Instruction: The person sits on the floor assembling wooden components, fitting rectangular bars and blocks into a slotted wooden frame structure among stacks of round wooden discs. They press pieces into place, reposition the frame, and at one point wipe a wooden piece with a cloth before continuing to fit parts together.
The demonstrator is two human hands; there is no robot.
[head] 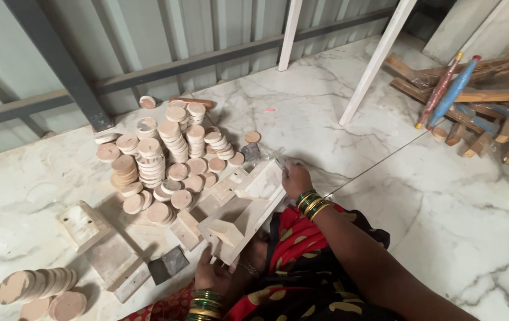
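Observation:
A pale wooden frame piece with small compartments lies tilted over my lap. My left hand grips its near lower end, bangles on the wrist. My right hand holds its far upper end, fingers curled over the edge. Just beyond the piece stand several stacks of round wooden discs on the marble floor.
Wooden blocks and a dark square sanding piece lie at my left. A row of discs lies at bottom left. White legs stand ahead; timber scraps and coloured sticks pile at right. A corrugated metal wall runs behind.

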